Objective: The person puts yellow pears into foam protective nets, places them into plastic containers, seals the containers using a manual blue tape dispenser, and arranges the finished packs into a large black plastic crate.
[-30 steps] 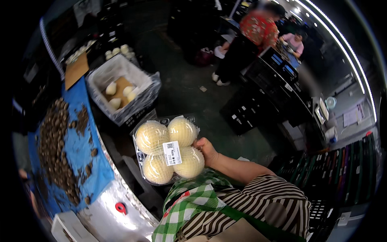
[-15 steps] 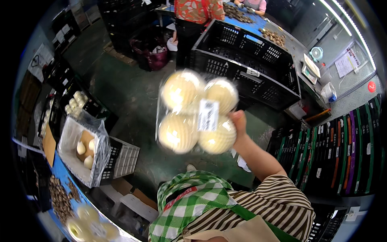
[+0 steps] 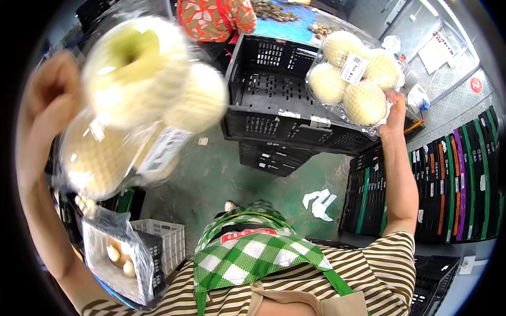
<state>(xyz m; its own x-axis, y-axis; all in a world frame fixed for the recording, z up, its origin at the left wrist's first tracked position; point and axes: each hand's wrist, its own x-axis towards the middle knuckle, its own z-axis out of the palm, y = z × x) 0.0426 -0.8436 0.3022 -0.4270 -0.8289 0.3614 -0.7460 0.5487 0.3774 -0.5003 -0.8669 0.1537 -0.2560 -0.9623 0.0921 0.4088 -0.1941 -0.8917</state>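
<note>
Clear plastic wraps both fruit packs. The right hand (image 3: pixel 392 113) curls its fingers around the lower right edge of a four-pear pack (image 3: pixel 350 79), raised at arm's length; the pears sit above and left of the fingers, a white label on top. The left hand (image 3: pixel 50 100) is raised close to the camera, its fingers closed on the left side of a second pear pack (image 3: pixel 137 105), blurred and large, which spreads to the right of the fingers. Under the right-hand pack stands a stack of black crates (image 3: pixel 284 113), its top one open. Between the arms lies green floor (image 3: pixel 211 174). Below the left pack sits a white crate (image 3: pixel 163 239) lined with a plastic bag.
</note>
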